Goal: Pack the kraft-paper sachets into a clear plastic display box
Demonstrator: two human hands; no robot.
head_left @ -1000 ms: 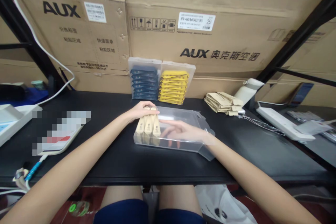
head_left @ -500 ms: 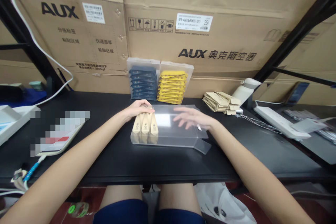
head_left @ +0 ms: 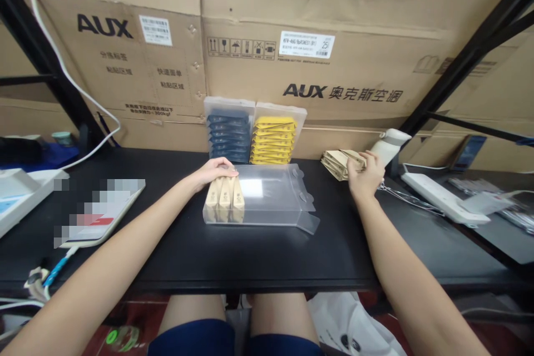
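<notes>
Your left hand (head_left: 214, 173) touches slim cream paper packets (head_left: 225, 193), grip unclear; your right hand (head_left: 366, 177) clamps flat beige paper packets (head_left: 335, 165).

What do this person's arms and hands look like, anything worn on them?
The left arm and right arm show no sleeves. The left hand and right hand are ungloved; no watch is visible.

1. Seems a makeshift work corner; home or workshop, I can't tell.
2. Printed AUX cardboard (head_left: 354, 0) stands along the back of the black bench (head_left: 267, 261).
3. Black metal struts (head_left: 459, 67) frame both sides.
4. Power strip (head_left: 444, 197) and part-filled clear box (head_left: 267, 217) share it.
</notes>
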